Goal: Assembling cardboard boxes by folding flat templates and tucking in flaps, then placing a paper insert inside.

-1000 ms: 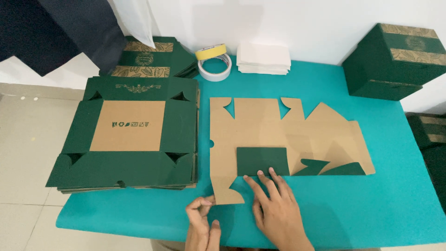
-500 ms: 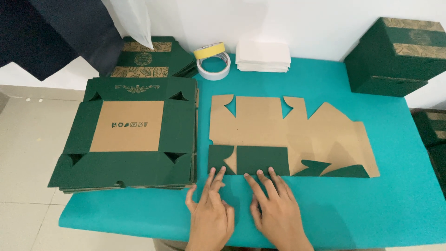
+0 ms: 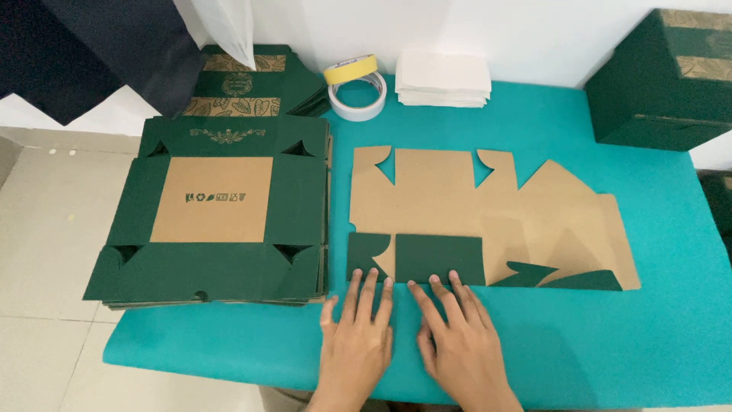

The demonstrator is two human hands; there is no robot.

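Brown card blank (image 3: pixel 488 214) lying flat mid-table, near edge now folded up green. Since 1.0 s ago: left hand (image 3: pixel 357 343) moving up beside right hand (image 3: pixel 461 347). Both spread flat, fingertips pressing the folded flaps (image 3: pixel 438 258), creasing them; nothing pinched.

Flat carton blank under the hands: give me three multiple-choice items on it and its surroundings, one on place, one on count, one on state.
1. Where is the stack of flat green cartons relative to the carton blank?
A. To its left
B. To its right
C. On top of it

2. How many tape rolls are at the table's back edge?
A. One
B. Two
C. Four

3. How do the near flaps of the blank lie?
A. Standing upright
B. Torn off
C. Folded over, green side up

Answers: 1 A, the stack lies at the table's left end. 2 B, a yellow roll leans on a white one. 3 C, the left hand and right hand have fingertips at the green strips.
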